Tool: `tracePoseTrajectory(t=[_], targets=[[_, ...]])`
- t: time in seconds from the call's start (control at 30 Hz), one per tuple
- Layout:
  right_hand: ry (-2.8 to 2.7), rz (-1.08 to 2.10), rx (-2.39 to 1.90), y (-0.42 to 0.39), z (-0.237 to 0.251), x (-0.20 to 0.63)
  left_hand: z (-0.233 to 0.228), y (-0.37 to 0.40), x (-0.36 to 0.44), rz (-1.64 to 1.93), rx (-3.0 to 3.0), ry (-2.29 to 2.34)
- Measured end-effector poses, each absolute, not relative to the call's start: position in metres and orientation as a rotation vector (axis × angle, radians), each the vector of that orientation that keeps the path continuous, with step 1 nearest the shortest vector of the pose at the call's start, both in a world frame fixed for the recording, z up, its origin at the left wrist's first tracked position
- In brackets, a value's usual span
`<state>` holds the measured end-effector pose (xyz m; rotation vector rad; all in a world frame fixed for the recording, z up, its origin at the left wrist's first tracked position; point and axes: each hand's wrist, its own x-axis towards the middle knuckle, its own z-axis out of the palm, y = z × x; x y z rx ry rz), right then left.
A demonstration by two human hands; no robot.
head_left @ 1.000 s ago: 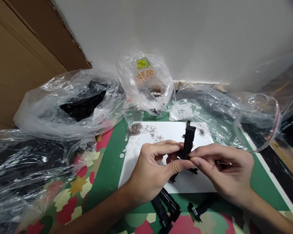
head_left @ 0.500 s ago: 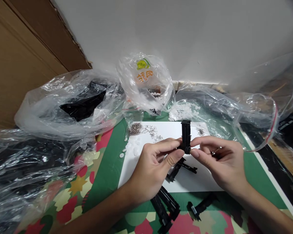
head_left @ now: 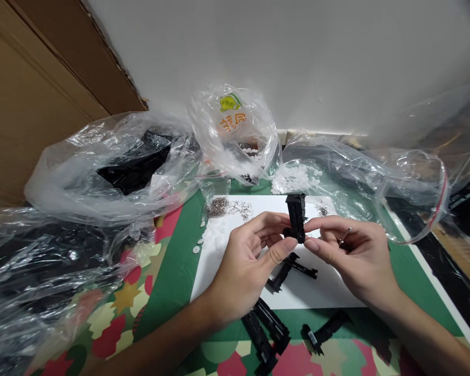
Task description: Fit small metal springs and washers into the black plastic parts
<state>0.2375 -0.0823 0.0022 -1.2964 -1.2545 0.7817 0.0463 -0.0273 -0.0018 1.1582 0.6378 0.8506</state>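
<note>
Black plastic part stands nearly upright between both hands, above the middle of a white sheet. Left hand pinches its lower end between thumb and forefinger, pressing in from 9 o'clock. Right hand pinches the same lower end from 3 o'clock with thumb and forefinger, and a small metal spring sticks out between its other fingers. Both grips are closed on the part, and its upper end rises free at 12 o'clock.

Just under the hands, at 6 o'clock, a second black part lies on the sheet. Further toward 6 o'clock, off the sheet on the green flowered table cover, lie more black parts and one single piece at about 5 o'clock. At 11 o'clock from the grip a small heap of metal springs sits on the sheet's far edge, with white washers scattered nearby. Beyond, at 12 o'clock, stands a clear printed bag. A large clear bag of black parts lies at 10 o'clock, another clear bag at 2 o'clock, and a cardboard panel leans at far left.
</note>
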Motion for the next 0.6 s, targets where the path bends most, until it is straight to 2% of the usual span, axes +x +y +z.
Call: tracePoseTrajectory(t=[0.37,0.6], targets=[[-1.329,0.728,-1.38,-0.077,0.003,0.252,0.0,-0.023,0.048,0.809,1.082,0.658],[-1.825,0.8,-1.626,-0.064,0.001,0.276,0.002,-0.017,0.043,0.86,1.099,0.739]])
